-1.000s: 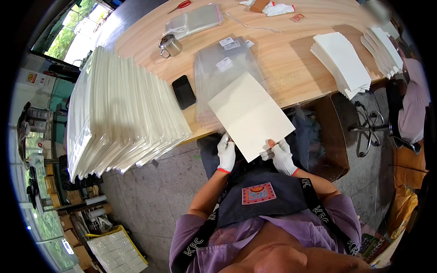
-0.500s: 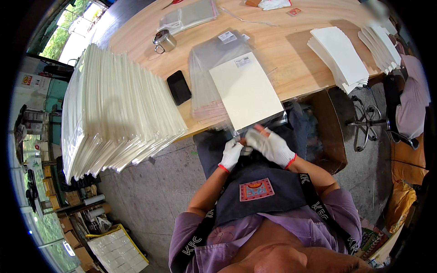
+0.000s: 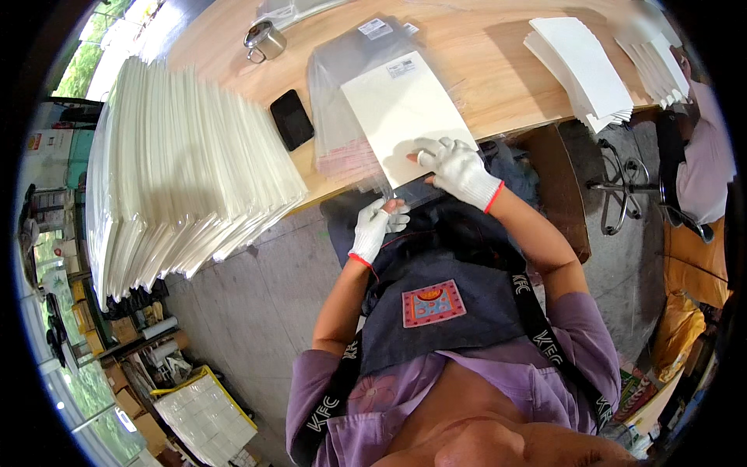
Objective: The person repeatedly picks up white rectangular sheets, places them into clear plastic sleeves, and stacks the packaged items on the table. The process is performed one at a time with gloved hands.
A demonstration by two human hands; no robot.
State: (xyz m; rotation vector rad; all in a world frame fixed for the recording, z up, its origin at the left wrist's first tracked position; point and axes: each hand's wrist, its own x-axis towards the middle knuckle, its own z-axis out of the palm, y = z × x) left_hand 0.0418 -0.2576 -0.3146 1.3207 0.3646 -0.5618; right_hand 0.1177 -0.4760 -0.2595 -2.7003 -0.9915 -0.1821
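A cream sheet of board (image 3: pixel 398 113) with a small label at its far end lies on a pile of clear plastic bags (image 3: pixel 327 78), at the table's near edge. Clear film hangs past that edge. My left hand (image 3: pixel 375 227), in a white glove with bare fingertips, pinches the film just below the sheet's near left corner. Over the sheet's near right part is my right hand (image 3: pixel 461 175), gloved the same way. Its fingers are apart and touch or hover just above the sheet; nothing shows in them.
At the left rises a tall stack of plastic-wrapped white boards (image 3: pixel 187 179). Beside it are a black phone (image 3: pixel 292 120) and a steel mug (image 3: pixel 265 42). White card stacks (image 3: pixel 583 70) lie at the right. A cardboard box (image 3: pixel 556 187) and a chair base (image 3: pixel 622 187) stand below the table.
My right hand has moved up from beside the left hand onto the near part of the sheet. My left hand has shifted slightly left. The whole view has tilted a little.
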